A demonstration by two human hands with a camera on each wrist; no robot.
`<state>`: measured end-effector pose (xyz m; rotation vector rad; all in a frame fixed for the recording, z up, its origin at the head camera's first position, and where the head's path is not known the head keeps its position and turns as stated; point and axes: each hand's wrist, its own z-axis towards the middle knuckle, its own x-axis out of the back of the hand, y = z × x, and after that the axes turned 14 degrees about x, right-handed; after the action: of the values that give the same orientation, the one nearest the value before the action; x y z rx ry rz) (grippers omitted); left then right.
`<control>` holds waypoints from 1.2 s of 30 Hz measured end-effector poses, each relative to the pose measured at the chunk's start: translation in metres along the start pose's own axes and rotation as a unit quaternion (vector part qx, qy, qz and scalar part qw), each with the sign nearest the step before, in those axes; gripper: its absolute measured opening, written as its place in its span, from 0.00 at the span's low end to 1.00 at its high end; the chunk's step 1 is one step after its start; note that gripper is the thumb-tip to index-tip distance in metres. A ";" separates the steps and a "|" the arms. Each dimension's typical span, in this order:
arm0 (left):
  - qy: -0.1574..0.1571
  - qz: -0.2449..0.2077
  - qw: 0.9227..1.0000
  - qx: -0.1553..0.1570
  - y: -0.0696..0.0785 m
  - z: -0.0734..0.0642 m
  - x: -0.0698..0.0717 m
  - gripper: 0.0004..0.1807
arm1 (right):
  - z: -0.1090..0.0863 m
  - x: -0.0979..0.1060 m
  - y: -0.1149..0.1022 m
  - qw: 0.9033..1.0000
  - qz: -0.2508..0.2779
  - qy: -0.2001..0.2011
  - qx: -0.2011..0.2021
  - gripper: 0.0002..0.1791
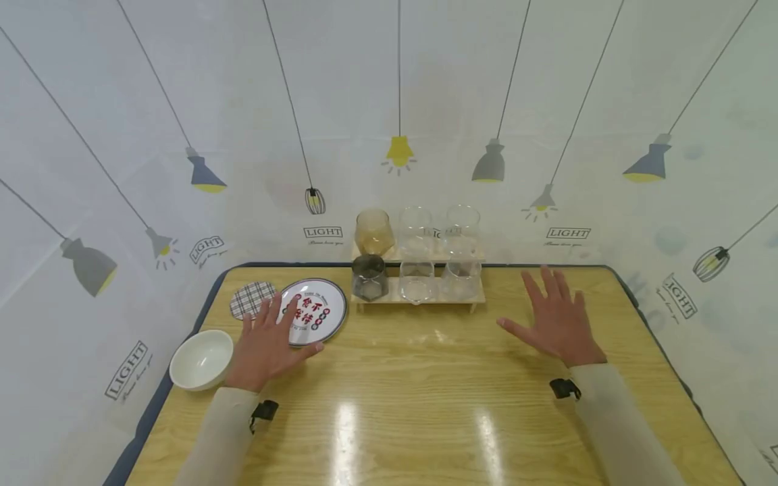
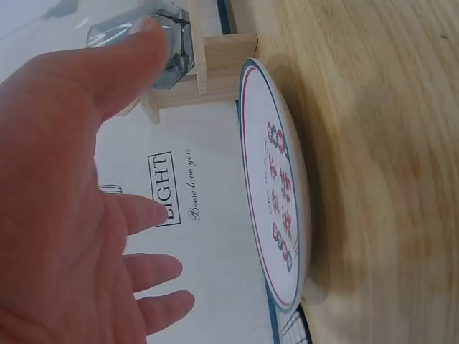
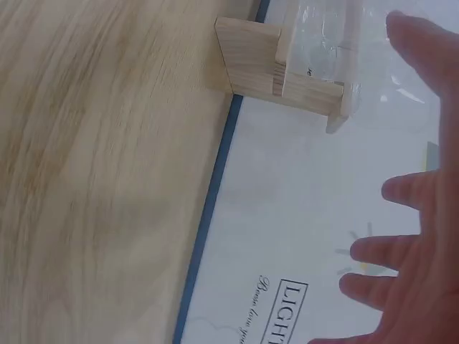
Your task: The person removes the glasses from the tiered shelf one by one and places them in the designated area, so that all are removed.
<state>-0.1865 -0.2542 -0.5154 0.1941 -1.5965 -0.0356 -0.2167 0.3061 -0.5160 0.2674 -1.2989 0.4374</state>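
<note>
Two bare hands are observed above a wood-grain table (image 1: 413,378), neither gripping any article. Left hand (image 1: 264,351): palm down, fingers extended and spread, thumb pointed inward; nothing is grasped. In the head view its fingertips overlap the left part of a round white plate (image 1: 315,312) with a dark-lined rim and red characters; the left wrist view shows a gap between hand and plate. Just beside this hand's outer edge sits a white bowl (image 1: 202,362), upright; whether the two touch cannot be determined. A plaid round mat (image 1: 249,300) lies at the plate's left; contact between mat and plate is obscured by the fingers. Right hand (image 1: 562,324): fingers straight and splayed, thumb directed toward the centre, likewise unladen. Nearest to it is a two-tier wooden rack (image 1: 392,298), standing at the table's rear edge and apart from the hand. The rack carries six glasses: on the upper tier, an amber glass (image 1: 373,233) at left and two clear ones; on the lower tier, a smoky grey glass (image 1: 369,278) at left and two more clear ones. Both wrists bear black straps (image 1: 264,413) at the ends of light sleeves (image 1: 220,439). White sheeting (image 1: 437,101) printed with pendant lamps and "LIGHT" lettering encloses the table's back and sides.
</note>
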 end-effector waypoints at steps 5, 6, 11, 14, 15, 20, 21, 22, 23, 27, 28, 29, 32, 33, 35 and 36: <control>0.003 -0.045 0.999 -0.015 0.004 0.011 -0.007 0.60 | 0.012 -0.011 0.001 0.994 0.014 0.090 0.053 0.55; 0.003 -0.058 0.998 -0.018 0.006 0.013 -0.009 0.58 | 0.014 -0.013 0.001 0.993 0.019 0.099 0.058 0.54; -0.017 -0.155 0.987 -0.028 0.016 0.021 -0.017 0.50 | 0.023 -0.020 -0.007 0.991 0.065 0.104 0.050 0.52; -0.026 -0.206 0.978 -0.029 0.021 0.028 -0.023 0.44 | 0.031 -0.023 -0.018 0.989 0.097 0.099 0.045 0.52; -0.028 -0.226 0.973 -0.031 0.023 0.031 -0.026 0.43 | 0.034 -0.023 -0.022 0.988 0.109 0.097 0.043 0.52; -0.050 -0.341 0.938 -0.039 0.040 0.046 -0.038 0.37 | 0.045 -0.026 -0.039 0.980 0.180 0.088 0.018 0.53; -0.056 -0.363 0.929 -0.036 0.045 0.048 -0.041 0.36 | 0.047 -0.027 -0.042 0.977 0.197 0.087 0.010 0.54; -0.061 -0.381 0.922 -0.032 0.049 0.051 -0.043 0.35 | 0.050 -0.028 -0.044 0.974 0.210 0.086 0.005 0.55; -0.065 -0.400 0.914 -0.027 0.053 0.054 -0.045 0.34 | 0.053 -0.029 -0.045 0.971 0.224 0.085 -0.001 0.55; -0.083 -0.433 0.898 0.001 0.066 0.061 -0.053 0.33 | 0.063 -0.032 -0.052 0.962 0.260 0.086 -0.017 0.58; -0.087 -0.440 0.894 0.007 0.069 0.062 -0.055 0.33 | 0.065 -0.033 -0.053 0.959 0.270 0.088 -0.021 0.58; -0.092 -0.447 0.890 0.015 0.071 0.062 -0.056 0.33 | 0.066 -0.033 -0.054 0.956 0.280 0.090 -0.026 0.58; -0.103 -0.468 0.877 0.033 0.079 0.064 -0.057 0.33 | 0.069 -0.032 -0.054 0.947 0.302 0.101 -0.045 0.56; -0.105 -0.475 0.873 0.041 0.081 0.064 -0.058 0.33 | 0.071 -0.031 -0.054 0.944 0.307 0.106 -0.049 0.55; -0.111 -0.490 0.863 0.053 0.085 0.066 -0.059 0.32 | 0.076 -0.029 -0.053 0.941 0.313 0.116 -0.056 0.53; -0.112 -0.496 0.859 0.058 0.086 0.067 -0.060 0.31 | 0.079 -0.028 -0.052 0.939 0.316 0.120 -0.060 0.53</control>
<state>-0.2606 -0.1674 -0.5653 1.1303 -1.5701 -0.7873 -0.2671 0.2215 -0.5199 -0.3152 -1.1433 0.9013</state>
